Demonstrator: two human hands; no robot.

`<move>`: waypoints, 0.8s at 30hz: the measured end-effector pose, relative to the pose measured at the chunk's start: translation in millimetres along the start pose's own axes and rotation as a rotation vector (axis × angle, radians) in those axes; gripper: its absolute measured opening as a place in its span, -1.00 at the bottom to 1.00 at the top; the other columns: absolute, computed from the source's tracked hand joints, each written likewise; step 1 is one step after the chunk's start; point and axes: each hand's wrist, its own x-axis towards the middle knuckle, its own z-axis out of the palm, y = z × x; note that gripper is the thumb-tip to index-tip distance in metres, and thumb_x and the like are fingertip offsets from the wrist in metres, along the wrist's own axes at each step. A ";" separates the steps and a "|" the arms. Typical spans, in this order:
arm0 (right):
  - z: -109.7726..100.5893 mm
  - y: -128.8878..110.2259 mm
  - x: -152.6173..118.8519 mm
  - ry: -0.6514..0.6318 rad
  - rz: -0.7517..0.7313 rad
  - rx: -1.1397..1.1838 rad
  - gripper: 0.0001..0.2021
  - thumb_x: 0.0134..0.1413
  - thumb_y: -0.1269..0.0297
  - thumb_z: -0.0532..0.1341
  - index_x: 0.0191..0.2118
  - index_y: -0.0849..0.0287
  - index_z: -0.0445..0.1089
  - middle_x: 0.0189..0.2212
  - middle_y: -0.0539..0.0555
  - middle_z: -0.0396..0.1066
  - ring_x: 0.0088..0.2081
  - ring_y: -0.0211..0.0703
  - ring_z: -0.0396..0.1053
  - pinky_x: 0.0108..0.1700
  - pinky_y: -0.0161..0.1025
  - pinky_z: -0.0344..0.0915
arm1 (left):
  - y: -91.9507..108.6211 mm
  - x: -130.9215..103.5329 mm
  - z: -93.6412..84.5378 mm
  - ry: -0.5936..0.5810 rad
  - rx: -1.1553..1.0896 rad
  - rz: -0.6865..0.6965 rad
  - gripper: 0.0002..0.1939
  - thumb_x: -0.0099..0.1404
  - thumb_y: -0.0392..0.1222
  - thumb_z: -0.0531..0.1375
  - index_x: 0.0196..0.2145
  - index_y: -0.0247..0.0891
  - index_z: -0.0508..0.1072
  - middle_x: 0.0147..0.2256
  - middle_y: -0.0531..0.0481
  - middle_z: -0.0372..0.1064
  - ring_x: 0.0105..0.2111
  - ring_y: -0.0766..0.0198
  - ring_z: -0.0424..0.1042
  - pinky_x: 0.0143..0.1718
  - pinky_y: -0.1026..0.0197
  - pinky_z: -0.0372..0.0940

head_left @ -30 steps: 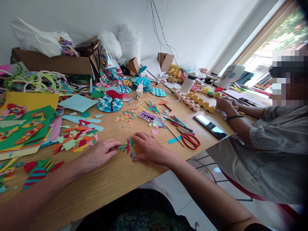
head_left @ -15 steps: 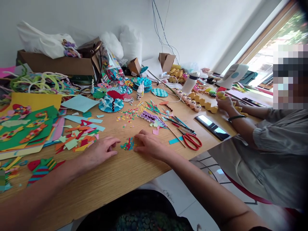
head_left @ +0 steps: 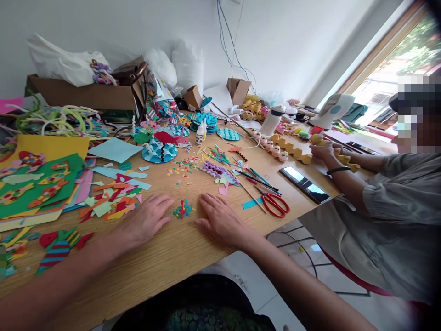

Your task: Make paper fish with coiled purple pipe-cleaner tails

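Both my hands were empty on the head view: left hand (head_left: 148, 218) palm down, thumb apart from the fingers, undersides hidden; right hand (head_left: 220, 220) flat on the table (head_left: 165, 271), thumb spread, gripping nothing. Small pile of paper bits (head_left: 182, 209) sat between them, apart from both; pieces overlapped, couldn't count them. Couldn't tell whether the left fingertips touched wood. Red scissors (head_left: 275, 204) lay right of the right hand, blades partly lost among brushes (head_left: 258, 179). Striped paper fish (head_left: 57, 253) was beside the left forearm. Yellow sheet (head_left: 51, 147) got cut off by the left edge. Co-worker (head_left: 403, 211) was cropped at right, a yellow piece (head_left: 319, 139) in their fingers, shape unclear.
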 end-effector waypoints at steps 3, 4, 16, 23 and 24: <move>11.6 -10.4 -11.7 -0.002 -0.018 -0.003 -0.36 0.14 -0.05 -0.04 0.17 0.38 0.05 0.19 0.32 0.02 0.21 0.07 -0.05 0.19 0.07 -0.12 | 9.8 -7.7 7.4 -0.005 0.111 0.062 -0.68 0.23 -0.28 0.02 -0.06 -0.27 0.36 -0.11 -0.15 0.34 -0.08 0.08 0.28 -0.06 0.03 0.23; 15.2 -14.6 -12.0 -0.003 -0.024 0.002 -0.35 0.14 -0.06 -0.06 0.19 0.36 0.01 0.20 0.31 -0.01 0.22 0.07 -0.08 0.20 0.09 -0.14 | 13.2 -8.9 10.0 -0.011 0.127 0.079 -0.68 0.23 -0.29 0.03 -0.06 -0.27 0.35 -0.11 -0.15 0.34 -0.09 0.08 0.28 -0.07 0.04 0.23; 14.7 -14.1 15.5 0.008 -0.058 0.031 -0.45 0.19 0.00 -0.09 0.15 0.30 0.08 0.19 0.28 0.04 0.21 0.02 -0.04 0.18 0.08 -0.12 | 6.3 -10.9 14.6 0.012 0.145 0.092 -0.66 0.27 -0.32 -0.05 -0.04 -0.30 0.35 -0.08 -0.18 0.34 -0.08 0.08 0.29 -0.07 0.02 0.23; 11.0 -17.9 21.8 -0.021 -0.106 0.040 -0.53 0.21 0.05 -0.10 0.12 0.20 0.13 0.13 0.24 0.13 0.16 -0.04 0.03 0.13 0.06 -0.06 | 4.3 -10.5 7.1 -0.008 0.109 0.070 -0.61 0.28 -0.33 -0.12 -0.02 -0.29 0.34 -0.07 -0.16 0.34 -0.06 0.13 0.29 -0.03 0.09 0.21; 10.1 -17.7 22.6 -0.016 -0.104 0.033 -0.54 0.21 0.05 -0.10 0.11 0.19 0.14 0.11 0.23 0.15 0.15 -0.04 0.05 0.12 0.05 -0.04 | 2.5 -10.6 5.9 -0.013 0.092 0.058 -0.61 0.28 -0.32 -0.11 -0.01 -0.30 0.33 -0.07 -0.16 0.34 -0.05 0.13 0.29 -0.02 0.09 0.20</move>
